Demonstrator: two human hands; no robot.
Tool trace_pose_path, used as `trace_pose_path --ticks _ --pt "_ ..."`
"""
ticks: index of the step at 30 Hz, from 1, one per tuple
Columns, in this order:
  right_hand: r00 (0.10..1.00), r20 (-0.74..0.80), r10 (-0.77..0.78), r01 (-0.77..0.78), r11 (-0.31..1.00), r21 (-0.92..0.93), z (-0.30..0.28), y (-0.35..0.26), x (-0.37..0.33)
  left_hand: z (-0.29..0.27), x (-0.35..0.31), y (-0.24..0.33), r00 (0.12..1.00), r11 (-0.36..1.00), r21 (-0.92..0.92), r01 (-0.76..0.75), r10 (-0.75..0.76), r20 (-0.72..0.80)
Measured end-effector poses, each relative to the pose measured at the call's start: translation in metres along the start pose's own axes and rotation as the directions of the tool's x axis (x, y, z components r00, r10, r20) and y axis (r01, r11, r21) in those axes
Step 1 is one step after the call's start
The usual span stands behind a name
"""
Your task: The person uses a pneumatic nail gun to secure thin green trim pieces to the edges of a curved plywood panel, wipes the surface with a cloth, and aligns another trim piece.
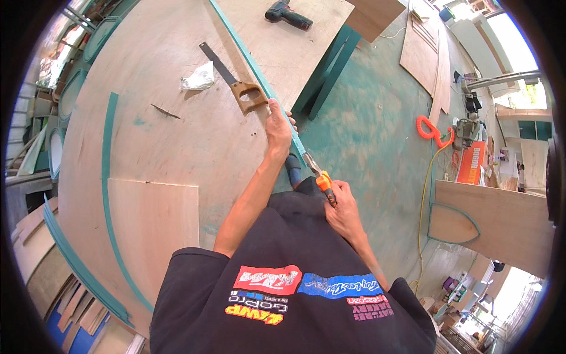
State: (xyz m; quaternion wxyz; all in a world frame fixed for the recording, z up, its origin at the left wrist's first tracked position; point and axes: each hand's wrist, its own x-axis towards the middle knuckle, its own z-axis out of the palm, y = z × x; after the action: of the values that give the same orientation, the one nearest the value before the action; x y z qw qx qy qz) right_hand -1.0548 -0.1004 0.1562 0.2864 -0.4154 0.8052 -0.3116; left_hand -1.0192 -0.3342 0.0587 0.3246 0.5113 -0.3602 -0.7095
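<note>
My left hand (278, 127) is wrapped round a long, thin teal strip (246, 56), its thumb lying along the top. The strip runs from the far edge of the workbench toward my body. In my right hand (343, 213) is a utility knife (323, 179) with an orange and black handle. Its metal blade lies against the strip's near end; the exact contact is too small to make out. Just left of my left hand, a handsaw (247, 96) with a brown handle rests on the bench beside a crumpled white bag (198, 77).
A black cordless drill (288, 15) lies at the bench's far side. A curved teal strip (109, 153) and a light plywood panel (154, 212) are at the left. On the right, an orange-handled tool (433, 131) and a yellow cord (425, 203) lie on the teal-stained floor (377, 118).
</note>
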Motion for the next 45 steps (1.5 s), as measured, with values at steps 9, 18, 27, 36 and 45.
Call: trace_pose_path --ticks 9,18,27,36,45 --pt "0.997 0.025 0.067 -0.062 0.988 -0.140 0.005 0.011 0.004 0.002 0.002 -0.012 0.996 0.992 0.127 0.014 -0.002 -0.090" --pt "0.998 0.056 0.031 -0.014 0.961 -0.278 0.006 0.012 0.010 0.000 0.000 -0.022 0.995 0.997 0.022 0.069 -0.068 -0.080" --pt "0.960 0.255 0.114 -0.145 0.984 0.107 0.000 0.019 0.021 -0.012 -0.006 -0.013 0.994 0.971 -0.218 0.102 -0.090 0.067" --pt "0.662 0.697 0.276 -0.700 0.560 0.443 -0.003 0.016 0.034 -0.031 -0.005 -0.027 0.991 0.973 -0.213 0.088 -0.065 0.114" --pt "0.645 0.764 -0.009 -0.764 -0.048 0.644 -0.009 -0.006 0.022 -0.038 -0.009 -0.010 0.978 0.904 -0.411 0.116 -0.031 0.207"
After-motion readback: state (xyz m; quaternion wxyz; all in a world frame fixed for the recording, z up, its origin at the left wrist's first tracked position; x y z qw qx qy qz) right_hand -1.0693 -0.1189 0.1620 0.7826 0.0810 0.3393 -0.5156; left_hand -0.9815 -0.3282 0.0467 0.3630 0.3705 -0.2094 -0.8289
